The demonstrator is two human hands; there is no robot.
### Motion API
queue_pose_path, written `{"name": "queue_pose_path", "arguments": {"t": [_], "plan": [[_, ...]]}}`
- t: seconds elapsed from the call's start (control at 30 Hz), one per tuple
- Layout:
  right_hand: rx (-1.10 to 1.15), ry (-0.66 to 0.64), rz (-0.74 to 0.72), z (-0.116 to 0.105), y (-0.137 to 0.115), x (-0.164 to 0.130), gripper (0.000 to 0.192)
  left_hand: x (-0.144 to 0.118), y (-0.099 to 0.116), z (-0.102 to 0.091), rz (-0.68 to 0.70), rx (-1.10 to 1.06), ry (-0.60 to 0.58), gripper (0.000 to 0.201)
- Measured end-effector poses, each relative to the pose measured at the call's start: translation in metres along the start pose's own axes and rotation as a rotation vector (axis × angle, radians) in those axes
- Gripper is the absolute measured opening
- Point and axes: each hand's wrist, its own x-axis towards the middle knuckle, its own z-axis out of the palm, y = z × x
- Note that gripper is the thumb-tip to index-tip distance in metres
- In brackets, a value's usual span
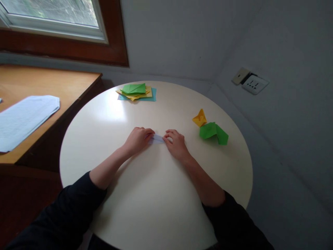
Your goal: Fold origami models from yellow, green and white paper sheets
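Observation:
A small piece of pale lavender folded paper (157, 139) lies at the middle of the round white table (156, 194), between my two hands. At its left end, my left hand (139, 138) is closed with thumb and fingers on the paper, hiding that end. My right hand (176, 143) pinches the right end between thumb and fingertips. To the right of that hand sit a green folded paper shape (209, 131) and a yellow-orange folded paper shape (200, 118), close together.
Green, yellow and blue papers are piled (134, 89) at the table's far edge. A wooden desk (65, 81) with white sheets (28, 118) stands to the left. On the grey wall at right is a power socket (255, 84). A window (52, 14) is at upper left.

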Motion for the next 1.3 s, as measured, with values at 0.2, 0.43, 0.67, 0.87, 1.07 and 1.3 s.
{"name": "queue_pose_path", "arguments": {"t": [0.2, 0.43, 0.67, 0.87, 1.07, 1.3], "plan": [[-0.087, -0.014, 0.033, -0.0006, -0.0020, -0.0003, 0.009, -0.0013, 0.0016, -0.0021, -0.055, -0.071, -0.006, 0.030], [-0.111, -0.016, 0.083, -0.0020, -0.0046, -0.0010, 0.005, -0.0027, 0.0028, -0.0014, -0.118, -0.143, 0.005, 0.029], [-0.092, -0.011, 0.087, -0.0028, -0.0061, -0.0012, 0.007, -0.0026, 0.0019, -0.0008, -0.144, -0.161, 0.017, 0.028], [-0.022, 0.012, 0.081, -0.0049, -0.0079, -0.0003, 0.006, -0.0029, 0.0023, -0.0023, -0.153, -0.191, 0.047, 0.027], [0.225, 0.043, 0.079, -0.0029, -0.0053, -0.0002, 0.006, -0.0032, 0.0044, -0.0018, -0.136, -0.256, 0.053, 0.025], [0.282, 0.079, 0.046, -0.0035, -0.0084, -0.0016, 0.009, -0.0017, 0.0035, -0.0008, -0.138, -0.335, 0.054, 0.024]]}}
